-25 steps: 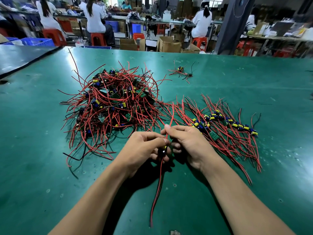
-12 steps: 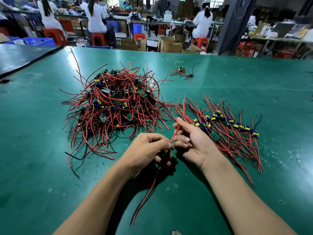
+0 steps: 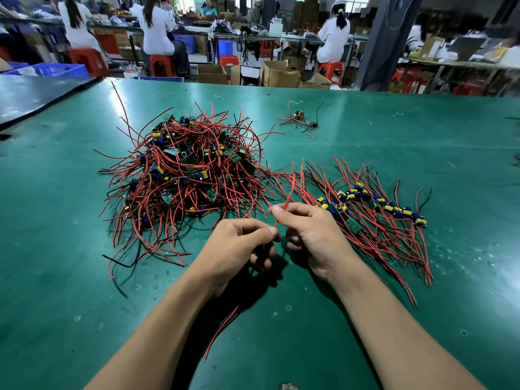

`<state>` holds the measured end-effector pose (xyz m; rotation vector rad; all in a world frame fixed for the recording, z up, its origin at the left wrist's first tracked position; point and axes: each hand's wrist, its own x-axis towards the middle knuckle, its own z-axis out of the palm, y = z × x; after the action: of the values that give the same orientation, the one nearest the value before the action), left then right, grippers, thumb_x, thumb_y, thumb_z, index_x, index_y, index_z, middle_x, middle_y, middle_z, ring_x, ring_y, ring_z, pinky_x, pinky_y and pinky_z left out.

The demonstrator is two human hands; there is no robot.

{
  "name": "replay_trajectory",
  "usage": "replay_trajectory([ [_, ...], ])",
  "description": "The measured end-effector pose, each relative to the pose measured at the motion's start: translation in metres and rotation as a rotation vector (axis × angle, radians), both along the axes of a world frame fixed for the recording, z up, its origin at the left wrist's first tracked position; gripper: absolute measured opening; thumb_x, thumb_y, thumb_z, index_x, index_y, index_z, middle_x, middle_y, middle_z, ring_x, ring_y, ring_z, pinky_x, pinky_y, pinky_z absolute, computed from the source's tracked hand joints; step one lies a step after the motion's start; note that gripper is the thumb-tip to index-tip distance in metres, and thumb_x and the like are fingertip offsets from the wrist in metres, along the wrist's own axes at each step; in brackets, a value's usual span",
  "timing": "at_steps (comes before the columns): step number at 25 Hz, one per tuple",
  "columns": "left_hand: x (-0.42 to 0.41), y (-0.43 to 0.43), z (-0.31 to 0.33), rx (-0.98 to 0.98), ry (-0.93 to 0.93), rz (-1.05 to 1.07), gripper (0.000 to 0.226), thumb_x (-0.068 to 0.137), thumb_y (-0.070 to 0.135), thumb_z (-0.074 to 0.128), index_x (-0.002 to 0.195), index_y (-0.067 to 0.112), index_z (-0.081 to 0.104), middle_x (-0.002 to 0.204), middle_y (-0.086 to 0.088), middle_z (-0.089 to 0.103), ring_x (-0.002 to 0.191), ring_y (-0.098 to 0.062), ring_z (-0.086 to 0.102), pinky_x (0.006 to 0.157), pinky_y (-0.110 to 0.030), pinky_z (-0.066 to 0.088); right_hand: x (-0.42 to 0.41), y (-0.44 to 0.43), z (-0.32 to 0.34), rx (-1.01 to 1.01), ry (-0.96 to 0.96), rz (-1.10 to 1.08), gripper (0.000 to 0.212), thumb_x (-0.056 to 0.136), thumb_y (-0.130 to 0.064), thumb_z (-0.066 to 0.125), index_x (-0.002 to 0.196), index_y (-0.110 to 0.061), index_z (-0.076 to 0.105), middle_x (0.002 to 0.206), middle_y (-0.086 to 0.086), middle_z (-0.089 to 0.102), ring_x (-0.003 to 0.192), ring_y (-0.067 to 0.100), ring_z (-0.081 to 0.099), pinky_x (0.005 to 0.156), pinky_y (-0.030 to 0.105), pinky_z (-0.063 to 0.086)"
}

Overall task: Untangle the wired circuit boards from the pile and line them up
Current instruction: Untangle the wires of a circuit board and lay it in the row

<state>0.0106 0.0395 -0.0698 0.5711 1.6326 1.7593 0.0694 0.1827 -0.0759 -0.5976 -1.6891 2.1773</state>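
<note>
Left hand (image 3: 242, 243) fist curled round the red lead (image 3: 284, 206); right hand (image 3: 312, 235) pinches the same lead at the thumb tip. Board not visible, probably inside the left fist. Lead's long axis runs 1 o'clock to 7 o'clock. Lined-up row (image 3: 374, 204) at 3 o'clock, just beside the right hand, so right is nearer. Pile (image 3: 191, 175) at 11 o'clock.
</note>
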Motion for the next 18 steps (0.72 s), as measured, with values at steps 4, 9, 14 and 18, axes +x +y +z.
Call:
replay_trajectory([
  [4,0.000,-0.004,0.003,-0.004,-0.018,-0.094,0.017,0.089,0.010,0.064,0.075,0.004,0.069,0.056,-0.008,0.059,0.043,-0.017,0.053,0.043,-0.019,0.042,-0.004,0.004,-0.001,0.078,0.049,-0.198,0.016,0.087,-0.015,0.077,0.071,-0.017,0.072,0.044,-0.012,0.035,0.035,0.003,0.024,0.036,0.015,0.023],
  [9,0.000,-0.007,0.006,-0.035,-0.012,-0.205,0.016,0.088,0.012,0.066,0.073,0.006,0.070,0.057,-0.009,0.059,0.044,-0.017,0.053,0.047,-0.023,0.040,-0.007,0.016,-0.001,0.109,0.085,-0.413,0.016,0.087,-0.014,0.078,0.075,-0.015,0.068,0.043,-0.016,0.043,0.036,0.001,0.027,0.037,0.014,0.024],
  [14,-0.003,-0.010,0.006,-0.046,-0.042,-0.258,0.013,0.085,0.014,0.069,0.075,0.005,0.071,0.059,-0.011,0.060,0.046,-0.019,0.054,0.048,-0.023,0.044,-0.009,0.014,0.000,-0.070,0.156,-0.428,0.030,0.088,-0.018,0.077,0.069,-0.017,0.054,0.049,-0.010,0.036,0.036,0.005,0.022,0.035,0.016,0.020],
  [18,-0.003,-0.007,0.005,-0.050,-0.073,-0.188,0.013,0.088,0.011,0.067,0.078,0.002,0.070,0.061,-0.013,0.061,0.047,-0.021,0.057,0.047,-0.023,0.047,-0.006,0.015,0.005,-0.135,0.120,-0.387,0.026,0.090,-0.029,0.074,0.086,-0.009,0.058,0.046,-0.011,0.038,0.035,0.005,0.021,0.033,0.017,0.018],
])
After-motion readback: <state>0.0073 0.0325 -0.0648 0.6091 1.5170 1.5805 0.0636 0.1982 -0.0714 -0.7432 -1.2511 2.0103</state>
